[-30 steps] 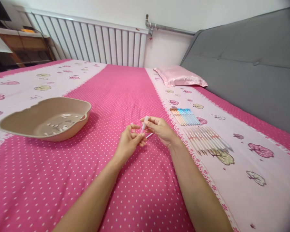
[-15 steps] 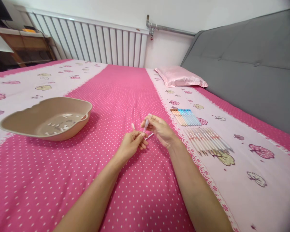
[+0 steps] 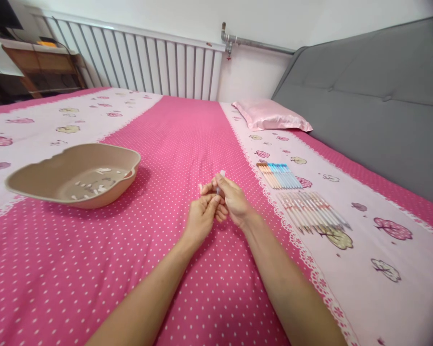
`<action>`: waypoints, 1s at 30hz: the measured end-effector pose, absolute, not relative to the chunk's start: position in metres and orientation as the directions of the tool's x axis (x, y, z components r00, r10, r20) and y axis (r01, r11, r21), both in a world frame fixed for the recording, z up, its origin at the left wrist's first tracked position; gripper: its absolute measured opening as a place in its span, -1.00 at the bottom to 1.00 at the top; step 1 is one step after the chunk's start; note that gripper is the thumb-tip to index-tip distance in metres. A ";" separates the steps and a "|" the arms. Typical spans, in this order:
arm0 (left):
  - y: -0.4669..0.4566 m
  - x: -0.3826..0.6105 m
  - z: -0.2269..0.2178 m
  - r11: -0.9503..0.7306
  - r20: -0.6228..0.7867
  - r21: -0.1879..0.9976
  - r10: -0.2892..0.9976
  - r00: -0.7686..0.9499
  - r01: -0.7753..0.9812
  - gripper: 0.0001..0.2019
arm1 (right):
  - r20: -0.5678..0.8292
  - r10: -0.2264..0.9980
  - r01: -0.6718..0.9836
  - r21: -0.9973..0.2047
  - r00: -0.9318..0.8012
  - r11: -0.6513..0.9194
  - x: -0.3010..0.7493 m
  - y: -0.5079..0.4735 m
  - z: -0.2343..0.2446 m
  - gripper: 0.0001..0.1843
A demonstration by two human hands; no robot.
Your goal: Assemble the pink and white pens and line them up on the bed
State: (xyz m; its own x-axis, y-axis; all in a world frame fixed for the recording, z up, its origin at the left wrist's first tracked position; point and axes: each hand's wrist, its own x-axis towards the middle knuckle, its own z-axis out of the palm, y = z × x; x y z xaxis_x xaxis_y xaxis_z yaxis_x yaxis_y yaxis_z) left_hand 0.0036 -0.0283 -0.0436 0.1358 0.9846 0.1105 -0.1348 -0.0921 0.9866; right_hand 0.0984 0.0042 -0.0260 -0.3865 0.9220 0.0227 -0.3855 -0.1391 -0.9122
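Observation:
Both my hands meet over the pink dotted bedsheet [image 3: 187,144]. My right hand [image 3: 233,201] is closed around a thin pale pen [image 3: 222,174], whose end sticks up above the fingers. My left hand [image 3: 202,215] pinches a small pale piece [image 3: 200,187] at its fingertips, pressed against the right hand. To the right lie two rows of pens: an orange and blue row [image 3: 278,175] farther off and a pale pink row [image 3: 310,210] nearer.
A beige heart-shaped tray [image 3: 29,179] with several small white bits stands at the left. A pink pillow [image 3: 270,116] lies by the grey headboard [image 3: 364,101]. A white radiator [image 3: 140,60] lines the far wall.
My hands have drawn together; the left fingertips with the small piece now touch the right hand, and the pen is tucked deeper into the right fist. The view shifted slightly.

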 end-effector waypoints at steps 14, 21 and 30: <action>-0.026 0.002 -0.048 -0.167 0.164 0.977 0.986 -0.033 -0.133 -0.68 | 0.022 0.903 -0.353 -0.924 -0.429 -0.145 0.090 -0.002 -0.024 -0.56; -0.024 -0.002 -0.048 -0.143 0.148 0.979 0.989 0.024 -0.145 -0.74 | 0.056 0.942 -0.403 -0.911 -0.332 -0.088 0.096 -0.001 -0.021 -0.54; -0.026 -0.004 -0.046 -0.245 0.244 0.969 0.970 -0.013 -0.034 -0.75 | 0.055 0.916 -0.428 -0.894 -0.398 -0.132 0.092 -0.001 -0.025 -0.58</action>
State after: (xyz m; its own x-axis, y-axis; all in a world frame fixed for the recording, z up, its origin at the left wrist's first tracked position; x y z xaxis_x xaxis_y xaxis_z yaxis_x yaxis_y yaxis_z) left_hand -0.0041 -0.0264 -0.0457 -0.0131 0.9696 0.2443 -0.0336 -0.2446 0.9690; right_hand 0.0922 -0.0011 -0.0254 -0.3977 0.9159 0.0550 -0.4279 -0.1320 -0.8941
